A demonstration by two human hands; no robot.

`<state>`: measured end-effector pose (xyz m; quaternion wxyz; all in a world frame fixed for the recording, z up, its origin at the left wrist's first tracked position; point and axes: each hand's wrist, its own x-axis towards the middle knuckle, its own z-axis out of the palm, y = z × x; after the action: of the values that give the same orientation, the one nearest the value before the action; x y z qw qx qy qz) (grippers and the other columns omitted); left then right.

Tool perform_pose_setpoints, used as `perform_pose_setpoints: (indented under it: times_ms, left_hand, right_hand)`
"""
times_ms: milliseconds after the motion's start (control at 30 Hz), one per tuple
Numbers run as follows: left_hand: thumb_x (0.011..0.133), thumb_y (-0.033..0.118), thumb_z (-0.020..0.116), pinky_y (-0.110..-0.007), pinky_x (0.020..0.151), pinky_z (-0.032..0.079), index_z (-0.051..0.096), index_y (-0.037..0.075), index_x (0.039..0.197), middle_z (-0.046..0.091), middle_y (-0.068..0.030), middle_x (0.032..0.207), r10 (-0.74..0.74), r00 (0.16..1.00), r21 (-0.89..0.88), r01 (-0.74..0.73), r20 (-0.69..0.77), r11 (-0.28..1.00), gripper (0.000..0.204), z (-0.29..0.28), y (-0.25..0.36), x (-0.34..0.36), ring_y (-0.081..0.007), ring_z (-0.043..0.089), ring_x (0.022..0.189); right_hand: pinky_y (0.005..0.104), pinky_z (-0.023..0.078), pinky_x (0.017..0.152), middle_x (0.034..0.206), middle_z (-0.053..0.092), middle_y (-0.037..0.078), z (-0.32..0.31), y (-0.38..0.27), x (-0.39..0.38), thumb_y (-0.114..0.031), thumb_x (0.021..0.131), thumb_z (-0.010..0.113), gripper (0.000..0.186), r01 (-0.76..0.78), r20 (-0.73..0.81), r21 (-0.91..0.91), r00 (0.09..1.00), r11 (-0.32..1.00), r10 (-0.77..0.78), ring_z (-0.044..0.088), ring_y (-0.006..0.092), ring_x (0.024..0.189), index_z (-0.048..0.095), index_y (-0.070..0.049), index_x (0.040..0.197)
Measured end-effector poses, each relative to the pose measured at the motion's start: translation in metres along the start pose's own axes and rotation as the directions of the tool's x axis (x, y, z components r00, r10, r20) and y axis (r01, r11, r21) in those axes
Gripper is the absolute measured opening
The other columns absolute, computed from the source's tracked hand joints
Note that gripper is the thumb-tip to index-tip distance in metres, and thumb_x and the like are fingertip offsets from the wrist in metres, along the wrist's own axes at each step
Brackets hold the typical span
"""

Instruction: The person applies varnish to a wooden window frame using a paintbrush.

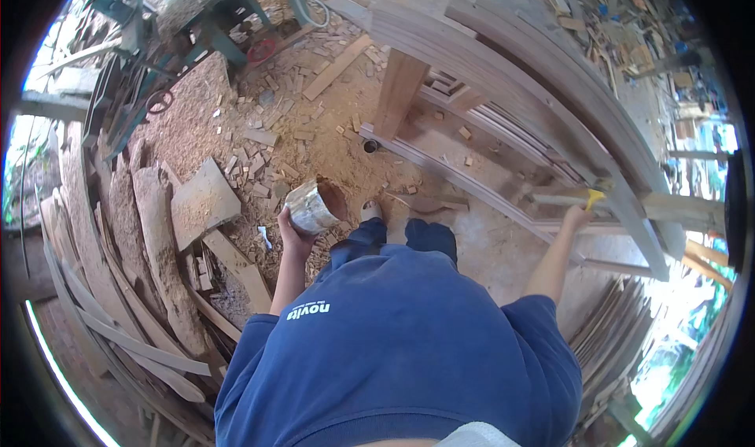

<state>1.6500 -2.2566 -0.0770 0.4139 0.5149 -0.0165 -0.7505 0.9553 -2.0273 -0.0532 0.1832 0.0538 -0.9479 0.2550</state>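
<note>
Can (308, 211) up in left hand (294, 236), over the chip-strewn floor (334, 152), just left of the sandal (371, 210) as seen from above. Tilted, not upright, with mouth turned away to the right and brownish inside. Grasped from the left side, palm against the lower wall, fingers mostly out of sight behind; seemingly firm, but cannot tell how hard pressed. Cannot tell either what or how much is inside. Probably thin metal, so likely stiff enough overall but apt to dent if squeezed hard midway. Likely light if near empty, noticeably heavier and inclined to swing toward the mouth if part full. Blotchy and streaked outside, perhaps slick where wet or dusty with sawdust; not likely to shatter if dropped, more likely to spill or bend. Best to take hold low around the body, thumb opposite fingers, or to cup under the base; better to keep off the rim, possibly sharp or messy. Best kept more level if anything runny is inside. In right hand (576, 218), well apart from all that: tool (595, 198), yellow, grasped at the far right beside the frame (487, 65); too small to tell its exact kind, or whether touching wood. Probably light and stiff, best gripped by the handle.
</note>
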Motion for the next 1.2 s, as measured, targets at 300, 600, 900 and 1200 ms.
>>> perform_pose_setpoints:
  times_ms: [300,600,900,1200]
  left_hand:
    - [0.086,0.057,0.045,-0.053,0.101,0.037,0.045,0.016,0.137,0.052,-0.0083,0.134,0.046,0.997,-0.068,-0.041,0.070,0.997,0.065,-0.012,-0.002,0.009,-0.0313,0.049,0.123]
    - [0.087,0.056,0.043,-0.053,0.100,0.039,0.045,0.015,0.137,0.052,-0.0087,0.134,0.149,0.988,-0.123,-0.152,-0.033,0.981,0.064,-0.017,-0.004,-0.024,-0.0308,0.050,0.122]
    - [0.090,0.052,0.039,-0.049,0.103,0.039,0.045,0.010,0.137,0.055,-0.0114,0.132,0.047,0.963,-0.052,-0.034,0.264,0.998,0.063,0.010,-0.004,-0.057,-0.0294,0.053,0.121]
    - [0.089,0.049,0.046,-0.046,0.112,0.030,0.039,0.007,0.141,0.047,-0.0145,0.139,-0.096,0.866,-0.063,0.145,0.491,0.987,0.066,0.059,-0.028,-0.072,-0.0316,0.045,0.130]
  right_hand:
    - [0.0514,0.047,0.072,0.094,0.064,0.027,0.018,-0.146,-0.119,-0.030,0.095,0.052,0.034,0.460,0.067,0.192,0.875,0.867,-0.479,0.061,0.0458,0.087,0.059,0.000,0.107]
    - [0.0324,0.048,0.062,0.076,0.066,0.014,-0.083,-0.317,-0.273,-0.032,0.088,0.065,0.033,0.360,0.717,0.675,-0.113,0.645,-0.688,0.063,0.0182,0.068,0.069,-0.009,0.111]
    - [0.0289,0.049,0.071,0.092,0.071,0.010,-0.173,-0.327,-0.295,-0.021,0.086,0.067,0.031,0.170,0.662,0.714,-0.481,0.679,-0.575,0.064,0.0169,0.077,0.068,-0.008,0.114]
    - [0.0320,0.050,0.065,0.079,0.069,0.011,-0.199,-0.257,-0.252,-0.022,0.084,0.066,0.032,0.350,0.716,0.692,-0.228,0.631,-0.660,0.067,0.0205,0.071,0.067,-0.008,0.113]
